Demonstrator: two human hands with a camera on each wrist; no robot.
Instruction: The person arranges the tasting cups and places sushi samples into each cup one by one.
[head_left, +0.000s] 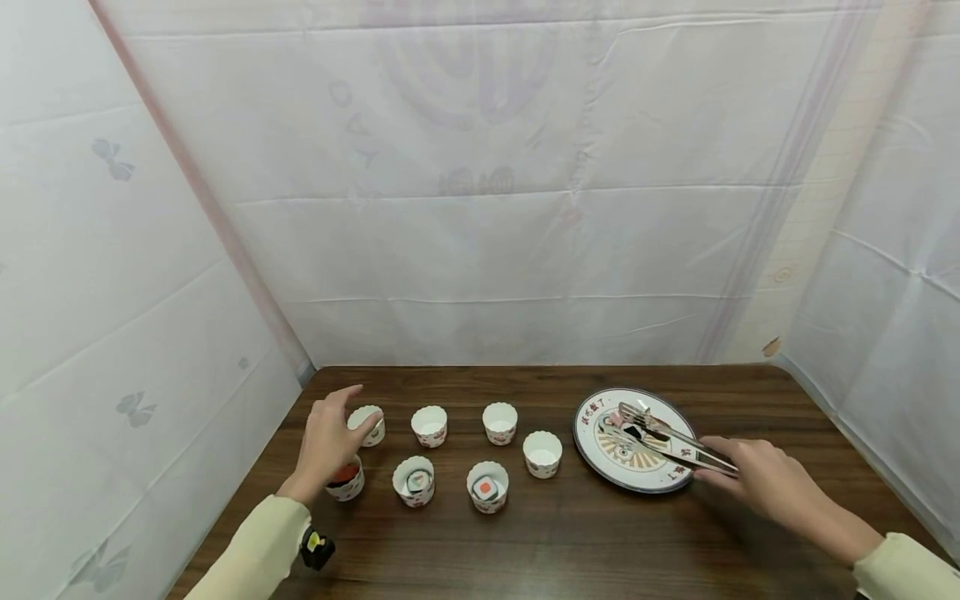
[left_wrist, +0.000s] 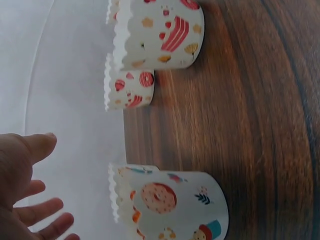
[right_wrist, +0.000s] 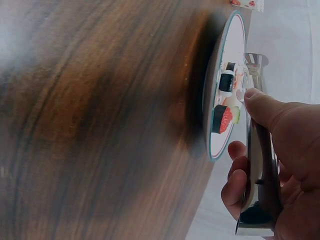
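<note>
My right hand (head_left: 768,483) grips metal tongs (right_wrist: 260,175), whose far ends reach over a round, patterned plate (head_left: 590,446). On that plate, the right wrist view shows a black-and-white sushi piece (right_wrist: 226,81) and a red-topped sushi piece (right_wrist: 221,119). Whether the tongs pinch a piece, I cannot tell. My left hand (head_left: 326,446) hovers with fingers spread above the leftmost paper cups, holding nothing. Beneath it, a paper cup (head_left: 347,490) with something red inside is partly covered. Another paper cup (head_left: 377,433) shows behind its thumb.
A paper cup (head_left: 414,497) holds sushi with a triangular centre; beside it, another cup (head_left: 487,503) holds sushi with an orange centre. Three more cups, including one (head_left: 543,468) left of the plate, show white insides. Patterned white sheets (head_left: 480,250) enclose the dark wooden table (head_left: 540,550).
</note>
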